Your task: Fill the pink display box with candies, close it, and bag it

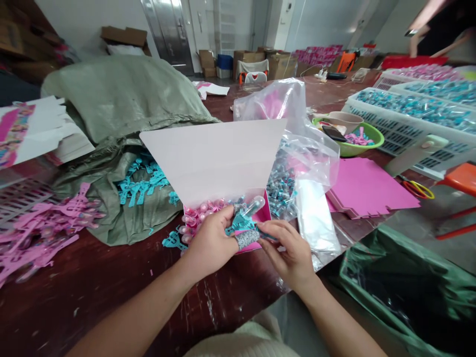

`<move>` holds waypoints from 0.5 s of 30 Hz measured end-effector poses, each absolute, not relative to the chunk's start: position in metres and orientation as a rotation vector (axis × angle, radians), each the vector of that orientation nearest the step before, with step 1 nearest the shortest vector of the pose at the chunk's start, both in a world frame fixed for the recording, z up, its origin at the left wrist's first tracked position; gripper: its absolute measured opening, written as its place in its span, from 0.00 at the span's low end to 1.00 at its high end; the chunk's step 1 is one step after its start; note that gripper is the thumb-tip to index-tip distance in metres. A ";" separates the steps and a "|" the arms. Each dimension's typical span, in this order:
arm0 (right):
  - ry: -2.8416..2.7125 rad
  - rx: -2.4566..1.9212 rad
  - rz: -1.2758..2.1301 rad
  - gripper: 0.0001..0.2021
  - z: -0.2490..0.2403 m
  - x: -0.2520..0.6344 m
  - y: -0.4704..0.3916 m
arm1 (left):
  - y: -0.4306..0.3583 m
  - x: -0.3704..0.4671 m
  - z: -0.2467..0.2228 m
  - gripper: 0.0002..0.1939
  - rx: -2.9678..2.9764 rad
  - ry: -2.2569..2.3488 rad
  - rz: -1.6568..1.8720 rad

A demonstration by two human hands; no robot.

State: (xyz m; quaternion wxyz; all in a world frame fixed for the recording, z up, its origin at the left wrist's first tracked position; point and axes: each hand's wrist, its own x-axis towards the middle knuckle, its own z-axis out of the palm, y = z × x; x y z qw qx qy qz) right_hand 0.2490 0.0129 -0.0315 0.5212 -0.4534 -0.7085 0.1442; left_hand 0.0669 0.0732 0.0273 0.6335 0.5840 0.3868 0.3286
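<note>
My left hand (213, 240), with grey wraps on its fingers, is closed around a teal plastic piece (240, 223). A clear round-ended tube (256, 205) sticks up from that piece. My right hand (288, 250) pinches at the near right end of the same piece, its fingertips partly hiding what they grip. Both hands are over the front of a pink box (263, 213) whose white lid (215, 156) stands raised. Inside the box on the left lie several pink-filled clear tubes (201, 213). Beside my left hand, a loose teal piece (174, 239) rests on the table.
Pink pieces (48, 230) and teal pieces (143, 181) are piled at left, near a green cloth (126, 96). To the right are a plastic bag of tubes (280, 183), pink sheets (372, 186), a green bowl (375, 141), scissors (418, 188) and white baskets (394, 148). A person stands far right.
</note>
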 end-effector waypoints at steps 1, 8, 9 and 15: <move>-1.680 -1.084 0.391 0.18 -0.031 0.250 0.012 | 0.073 0.066 0.029 0.19 1.340 0.884 0.744; -1.294 -1.005 1.206 0.13 -0.019 0.253 0.006 | 0.068 0.060 0.033 0.16 1.423 0.934 0.780; -1.291 -0.998 1.224 0.12 -0.016 0.253 0.005 | 0.067 0.059 0.034 0.15 1.457 0.941 0.783; -1.315 -0.999 1.245 0.18 -0.008 0.254 0.007 | 0.062 0.054 0.040 0.15 1.620 0.988 0.786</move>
